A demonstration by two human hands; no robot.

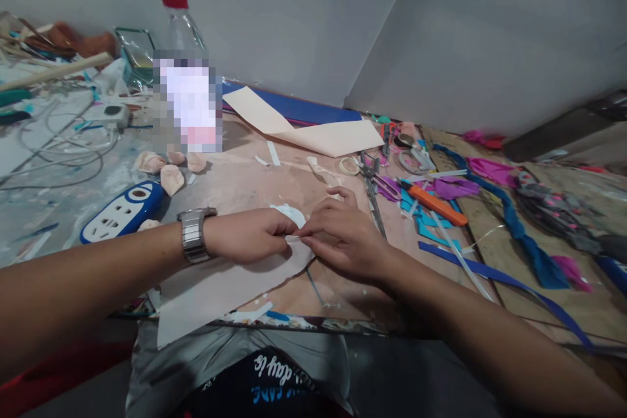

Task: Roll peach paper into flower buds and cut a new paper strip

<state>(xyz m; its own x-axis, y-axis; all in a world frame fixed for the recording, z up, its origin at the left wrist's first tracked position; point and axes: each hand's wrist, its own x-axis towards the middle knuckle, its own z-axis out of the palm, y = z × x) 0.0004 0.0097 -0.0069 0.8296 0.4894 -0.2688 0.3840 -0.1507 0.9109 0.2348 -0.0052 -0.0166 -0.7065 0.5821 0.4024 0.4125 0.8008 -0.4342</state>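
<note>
Two hands meet at the near middle of the tabletop (230, 186) over one pale sheet (206, 294), which spreads left and hangs past the near edge. The left hand (247, 235), one wristwatch (194, 235) above it, grips the sheet's right end between thumb and curled fingers; the right hand (343, 235) pinches the same end, thumb and forefinger closed narrow. To the left lies one blue-and-white power strip (122, 212), with at least five cream crumpled pieces (172, 179) near it, one partly hidden by the left wrist. Far left stands one red-capped bottle (183, 32). One folded cream strip (333, 137) lies far, and one orange-handled cutter (438, 202) right.
</note>
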